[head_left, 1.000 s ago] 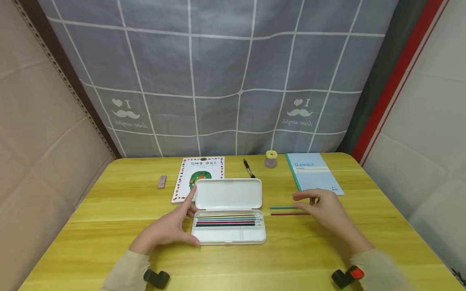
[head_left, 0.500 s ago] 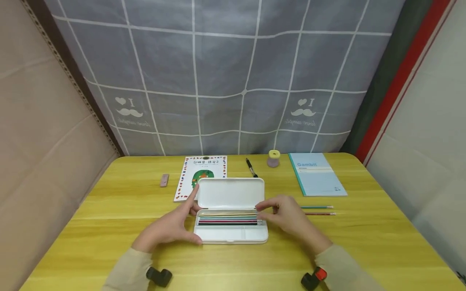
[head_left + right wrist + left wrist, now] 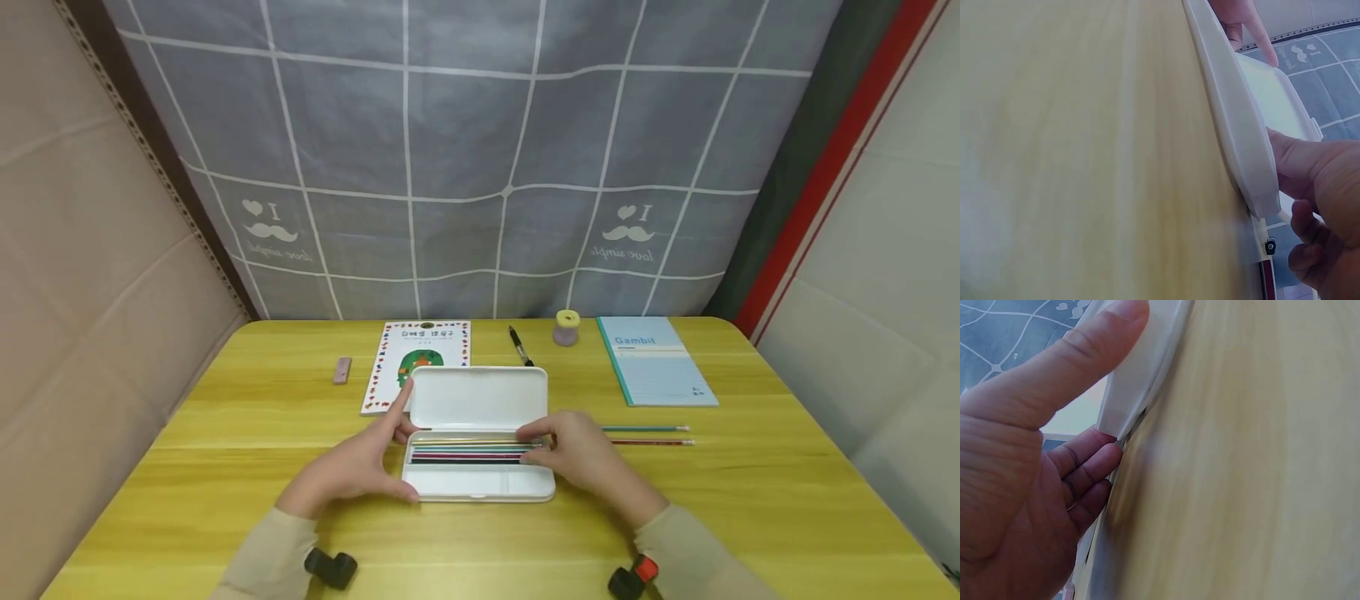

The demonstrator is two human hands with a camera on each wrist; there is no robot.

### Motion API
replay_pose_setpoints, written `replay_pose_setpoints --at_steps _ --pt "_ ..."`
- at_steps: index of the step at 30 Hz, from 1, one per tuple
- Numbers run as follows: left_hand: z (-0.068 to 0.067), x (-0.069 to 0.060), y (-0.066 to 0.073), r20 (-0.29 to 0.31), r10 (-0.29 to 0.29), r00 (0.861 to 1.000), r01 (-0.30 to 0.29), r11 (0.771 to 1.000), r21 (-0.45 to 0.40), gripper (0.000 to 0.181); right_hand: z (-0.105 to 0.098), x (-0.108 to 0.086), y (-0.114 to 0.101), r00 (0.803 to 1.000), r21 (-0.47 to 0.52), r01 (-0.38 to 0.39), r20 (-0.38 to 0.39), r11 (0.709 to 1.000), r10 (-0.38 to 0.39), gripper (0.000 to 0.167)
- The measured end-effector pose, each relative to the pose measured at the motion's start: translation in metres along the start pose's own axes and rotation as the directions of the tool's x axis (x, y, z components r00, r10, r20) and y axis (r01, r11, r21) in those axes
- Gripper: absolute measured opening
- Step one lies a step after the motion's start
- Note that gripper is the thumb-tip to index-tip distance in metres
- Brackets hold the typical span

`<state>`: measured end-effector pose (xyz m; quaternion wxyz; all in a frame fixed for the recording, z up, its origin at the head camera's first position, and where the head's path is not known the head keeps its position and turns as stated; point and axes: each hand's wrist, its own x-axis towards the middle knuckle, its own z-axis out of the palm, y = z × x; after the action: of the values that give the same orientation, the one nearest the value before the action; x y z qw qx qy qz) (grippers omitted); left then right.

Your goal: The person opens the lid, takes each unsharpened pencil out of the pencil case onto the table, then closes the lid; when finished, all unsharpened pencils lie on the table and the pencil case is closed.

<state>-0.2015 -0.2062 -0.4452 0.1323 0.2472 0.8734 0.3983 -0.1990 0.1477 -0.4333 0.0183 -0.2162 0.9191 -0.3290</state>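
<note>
An open white pencil case (image 3: 487, 485) lies on the table, its lid (image 3: 480, 398) tipped back. Inside its rear compartment several pencils (image 3: 465, 450) lie side by side. My left hand (image 3: 345, 467) grips the case's left end, thumb at the front corner and fingers behind; the left wrist view shows the thumb along the white wall. At the case's right end, my right hand (image 3: 581, 450) has thumb and forefinger over the pencils' ends. A small gap shows between those fingertips; whether they pinch a pencil is hidden. The other right fingers are curled.
Two pencils (image 3: 652, 442) lie right of the case, partly behind the right hand. Behind are a picture book (image 3: 382, 367), a black pen (image 3: 517, 342), a yellow-topped jar (image 3: 567, 329) and a blue notebook (image 3: 660, 367). A pink eraser (image 3: 342, 370) lies far left.
My right hand has moved left from the two loose pencils to the pencils in the case, then slightly further in. The left hand has stayed on the case.
</note>
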Motion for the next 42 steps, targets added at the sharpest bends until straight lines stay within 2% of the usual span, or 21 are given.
replay_pose_setpoints --at_steps 9,14,20,27,33,42 --pt "0.000 0.000 -0.002 -0.002 0.029 1.000 -0.029 1.000 -0.001 0.153 0.005 0.003 -0.007 1.000 -0.133 -0.006 -0.010 0.991 0.005 0.021" --pt "0.000 0.000 -0.003 0.002 0.036 0.999 -0.036 0.999 -0.003 0.153 0.007 0.003 -0.008 1.000 -0.119 -0.021 -0.021 0.993 0.019 0.021" --pt "0.000 -0.001 -0.002 -0.003 0.031 1.000 -0.031 0.999 -0.010 0.153 0.009 0.003 -0.005 0.999 -0.120 0.037 -0.035 0.992 -0.041 0.016" --pt "0.001 -0.001 -0.003 0.000 0.028 1.000 -0.028 1.000 -0.003 0.153 0.010 0.001 -0.003 0.995 -0.091 0.096 -0.033 0.991 -0.099 0.011" --pt "0.001 0.000 -0.003 -0.002 0.033 0.999 -0.033 0.999 0.006 0.154 0.007 -0.002 0.001 0.987 -0.062 0.141 -0.067 0.988 -0.145 0.010" --pt "0.001 -0.001 -0.003 0.002 0.041 0.999 -0.041 0.999 -0.006 0.152 -0.004 -0.007 0.010 0.974 0.115 0.205 -0.121 0.972 -0.191 0.010"
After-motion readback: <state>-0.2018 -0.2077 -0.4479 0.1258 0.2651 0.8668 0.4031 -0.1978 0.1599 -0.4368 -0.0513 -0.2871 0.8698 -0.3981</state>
